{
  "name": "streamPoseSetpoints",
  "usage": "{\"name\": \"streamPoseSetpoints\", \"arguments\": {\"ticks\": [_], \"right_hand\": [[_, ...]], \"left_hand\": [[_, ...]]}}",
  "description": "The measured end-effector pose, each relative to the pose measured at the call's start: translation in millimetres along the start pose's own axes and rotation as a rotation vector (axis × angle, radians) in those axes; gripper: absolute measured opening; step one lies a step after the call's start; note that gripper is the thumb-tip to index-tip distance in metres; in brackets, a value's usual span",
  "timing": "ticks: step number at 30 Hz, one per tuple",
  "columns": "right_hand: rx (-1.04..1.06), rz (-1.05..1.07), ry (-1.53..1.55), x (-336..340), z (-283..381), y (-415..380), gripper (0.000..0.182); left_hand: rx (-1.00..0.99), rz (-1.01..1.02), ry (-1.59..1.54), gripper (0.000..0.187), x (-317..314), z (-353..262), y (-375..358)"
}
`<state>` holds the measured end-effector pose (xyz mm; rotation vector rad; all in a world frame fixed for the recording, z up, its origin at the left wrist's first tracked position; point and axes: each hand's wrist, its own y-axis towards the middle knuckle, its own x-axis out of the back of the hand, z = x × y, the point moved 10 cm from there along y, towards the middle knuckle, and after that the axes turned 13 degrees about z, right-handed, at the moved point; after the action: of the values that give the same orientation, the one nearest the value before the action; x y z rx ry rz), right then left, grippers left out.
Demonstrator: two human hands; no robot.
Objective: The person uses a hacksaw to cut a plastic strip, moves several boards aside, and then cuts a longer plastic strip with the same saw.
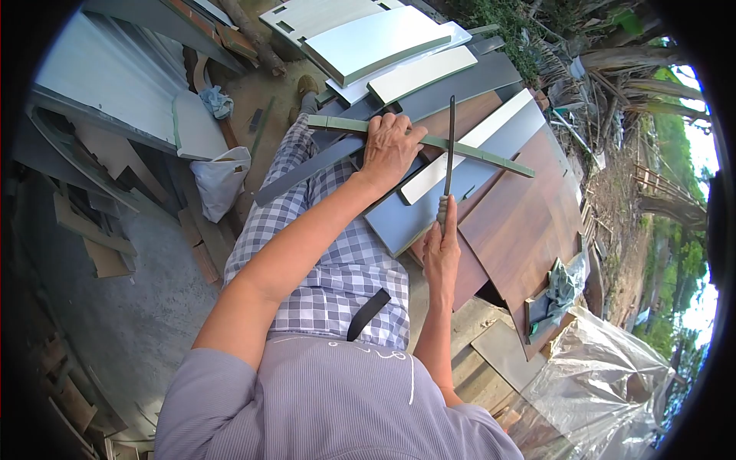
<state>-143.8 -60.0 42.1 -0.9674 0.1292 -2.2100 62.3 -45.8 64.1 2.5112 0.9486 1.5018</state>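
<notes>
My left hand (389,149) grips a long, narrow green-edged strip of board (491,156) from above, its fingers wrapped round it. In my right hand (442,257) is a long knife (451,146) with a thin dark blade and a light, wrapped-looking handle. The blade points away from me and crosses the strip to the right of my left hand. Beneath both hands lie stacked board pieces, among them a white strip (420,184), a blue-grey panel (391,227) and a dark grey strip (295,178) across my checked trousers.
White panels (376,46) are piled at the far side. Brown wood-grain boards (529,215) lie to the right, beside clear plastic sheeting (590,383). On the left are a white bag (222,184), a large light panel (115,84) and scattered offcuts on the concrete floor (176,299).
</notes>
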Motion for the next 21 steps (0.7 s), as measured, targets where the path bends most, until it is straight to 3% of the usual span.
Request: {"name": "streamPoseSetpoints", "arguments": {"ticks": [5,7,11,19,21], "right_hand": [[-0.028,0.022,0.027,-5.3,-12.3,-5.3,0.057],[0.092,-0.023,-0.053,-7.9,-22.3,-23.8,0.057],[-0.007,-0.008,-0.043,-8.0,-32.5,-50.5,0.056],[0.048,0.0,0.015,0.3,4.9,21.3,0.056],[0.058,0.008,0.025,1.2,7.8,24.1,0.055]], "left_hand": [[0.009,0.014,-0.005,0.03,-3.6,2.3,1.5],[0.009,0.0,-0.011,0.029,-0.6,1.0,0.3],[0.006,0.008,-0.014,0.028,-2.3,0.2,0.3],[-0.016,-0.057,-0.014,0.019,3.8,-1.2,-1.6],[0.016,-0.021,-0.003,0.024,-1.1,2.6,-2.2]]}}
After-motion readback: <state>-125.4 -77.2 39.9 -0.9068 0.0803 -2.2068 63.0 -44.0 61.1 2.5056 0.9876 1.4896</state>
